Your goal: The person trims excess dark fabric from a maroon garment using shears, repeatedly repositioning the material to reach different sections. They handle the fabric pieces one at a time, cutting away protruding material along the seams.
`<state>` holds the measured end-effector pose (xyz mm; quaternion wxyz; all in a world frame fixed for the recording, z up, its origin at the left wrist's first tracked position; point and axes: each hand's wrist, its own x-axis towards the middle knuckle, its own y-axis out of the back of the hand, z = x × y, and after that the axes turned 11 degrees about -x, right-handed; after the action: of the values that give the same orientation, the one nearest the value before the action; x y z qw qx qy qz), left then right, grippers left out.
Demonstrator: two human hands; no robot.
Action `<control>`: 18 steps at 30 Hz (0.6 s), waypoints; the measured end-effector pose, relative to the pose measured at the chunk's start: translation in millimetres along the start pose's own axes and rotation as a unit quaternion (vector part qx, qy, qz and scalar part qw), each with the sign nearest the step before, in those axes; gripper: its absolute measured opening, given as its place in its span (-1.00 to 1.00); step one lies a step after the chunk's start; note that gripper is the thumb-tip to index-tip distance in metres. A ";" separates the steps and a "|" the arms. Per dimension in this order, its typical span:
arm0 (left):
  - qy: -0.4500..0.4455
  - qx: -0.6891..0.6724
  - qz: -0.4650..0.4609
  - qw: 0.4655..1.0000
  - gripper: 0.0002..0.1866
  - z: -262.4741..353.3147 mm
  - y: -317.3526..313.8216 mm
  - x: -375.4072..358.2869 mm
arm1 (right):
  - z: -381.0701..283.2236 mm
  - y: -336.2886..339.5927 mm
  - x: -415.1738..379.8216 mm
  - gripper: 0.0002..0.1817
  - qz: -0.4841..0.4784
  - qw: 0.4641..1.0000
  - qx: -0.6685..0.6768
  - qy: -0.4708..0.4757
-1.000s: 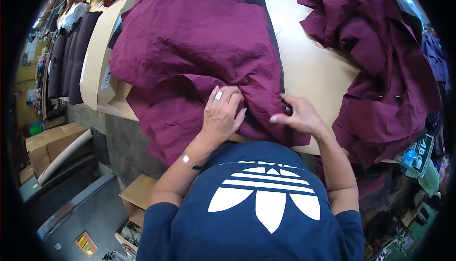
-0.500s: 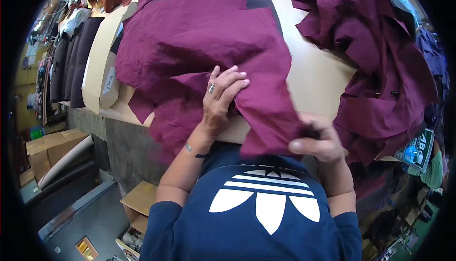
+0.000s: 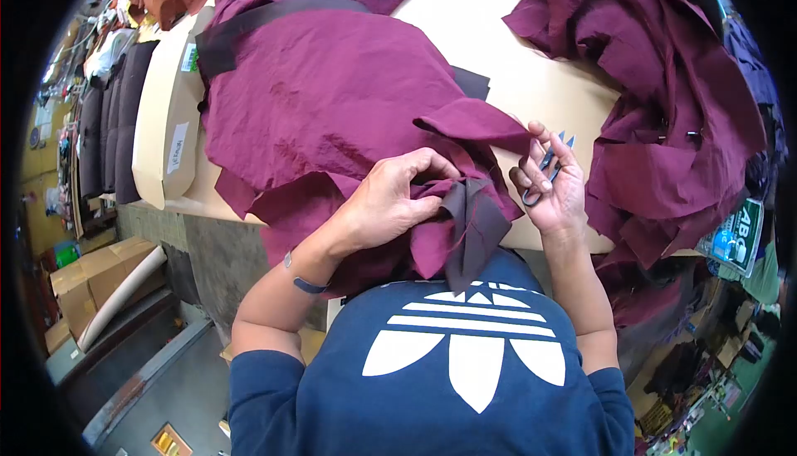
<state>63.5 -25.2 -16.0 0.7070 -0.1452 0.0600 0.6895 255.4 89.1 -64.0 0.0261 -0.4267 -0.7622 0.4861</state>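
Maroon fabric (image 3: pixel 324 82) with dark grey pieces lies across the table. My left hand (image 3: pixel 390 199) pinches a bunched part of it near the table's front edge, where a dark grey flap (image 3: pixel 477 224) and loose threads hang. My right hand (image 3: pixel 548 178), palm turned up, holds small thread snips (image 3: pixel 545 165) with the blades pointing away from me. Its fingertips are at the tip of a maroon strip (image 3: pixel 481 120) that stretches out from the bunch.
More maroon fabric (image 3: pixel 664 107) is heaped on the right of the pale table (image 3: pixel 465 16). Dark rolls (image 3: pixel 116 124) and a cardboard piece (image 3: pixel 166 116) stand at the left. Cardboard boxes (image 3: pixel 100 277) sit on the floor below.
The left hand has closed on the fabric and pulled it into a bunch, turning up the grey flap. My right hand has moved up and turned over, and the snips now show.
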 end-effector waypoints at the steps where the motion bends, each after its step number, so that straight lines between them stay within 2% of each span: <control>1: 0.023 -0.003 -0.003 1.000 -0.73 -1.8 -1.0 0.5 | -0.9 7.1 -4.5 -0.81 0.025 0.996 -0.079 0.022; 3: -0.005 -0.006 -0.004 1.000 -0.71 -3.2 -1.3 2.2 | -10.3 -20.5 -15.9 -0.81 0.066 0.956 -0.269 0.101; 4: -0.020 -0.007 -0.004 1.000 -0.70 -2.8 -1.2 3.1 | -12.6 -26.4 -17.7 -0.82 0.049 0.929 -0.332 0.156; 7: -0.051 0.006 -0.042 0.998 -0.65 0.5 0.0 5.1 | -15.9 -31.3 -21.2 -0.81 0.019 0.780 -0.550 0.297; 8: -0.053 0.020 -0.051 0.997 -0.64 2.5 0.5 4.8 | -14.3 -36.7 -22.7 -0.77 -0.015 0.788 -0.543 0.290; 10: -0.055 0.047 -0.070 0.995 -0.61 7.4 0.7 3.7 | -21.7 -46.2 -20.0 -0.69 -0.096 0.717 -0.638 0.265; 13: -0.014 0.025 -0.064 0.998 -0.59 12.0 -0.5 0.6 | -11.9 -42.0 8.6 -0.62 -0.232 0.703 -0.631 0.234; 16: -0.004 0.037 -0.055 0.998 -0.57 19.6 -3.0 -1.4 | -16.7 -36.4 27.5 -0.59 -0.318 0.681 -0.653 0.096; 17: -0.039 0.065 -0.075 0.994 -0.58 18.0 -1.6 -0.9 | -20.2 -38.2 29.4 -0.59 -0.335 0.662 -0.670 0.031; 18: -0.073 0.092 -0.093 0.989 -0.58 14.7 0.4 -0.2 | -22.2 -40.8 29.1 -0.65 -0.318 0.668 -0.671 0.039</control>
<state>61.3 -21.2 -2.0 0.7808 -0.0337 0.0577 0.6212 221.5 118.1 -32.2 -0.0844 -0.0789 -0.9705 -0.2117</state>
